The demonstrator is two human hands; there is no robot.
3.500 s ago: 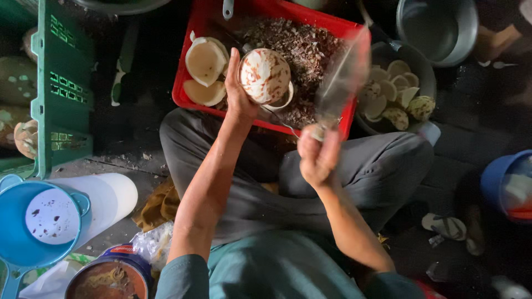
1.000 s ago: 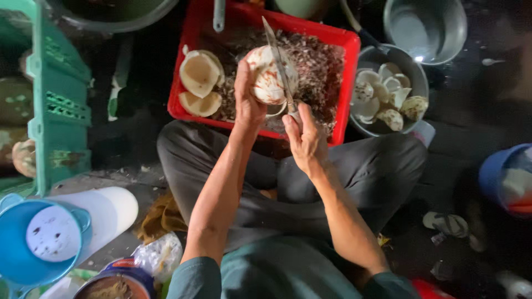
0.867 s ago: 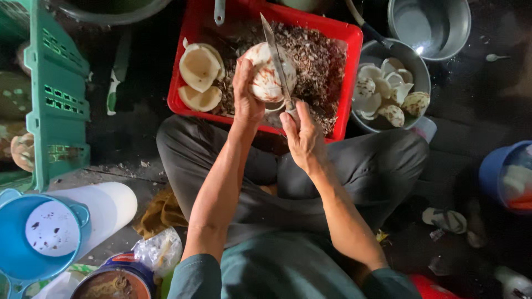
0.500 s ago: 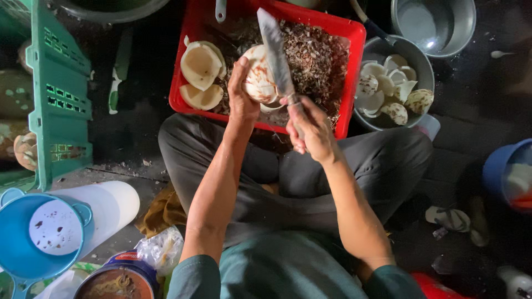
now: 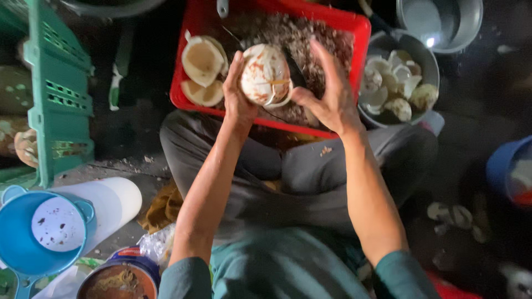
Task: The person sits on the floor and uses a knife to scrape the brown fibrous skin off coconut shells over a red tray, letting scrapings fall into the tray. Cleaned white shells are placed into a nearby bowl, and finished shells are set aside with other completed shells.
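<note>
Over red crate (image 5: 188,99), left hand (image 5: 237,91) cupping coconut (image 5: 265,75)

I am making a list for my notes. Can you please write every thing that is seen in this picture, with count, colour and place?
peeled coconut: one, whitish, held over the crate
red crate: one, top centre, holding brown shavings
coconut halves: two or three, cream, crate's left side
metal bowl: one, grey, right of the crate, with white pieces
metal pot: one, top right
green crate: one, left
blue scoop: one, bottom left
knife: one, dark, behind the coconut
left hand: cups the coconut
right hand: grip on the knife
</note>
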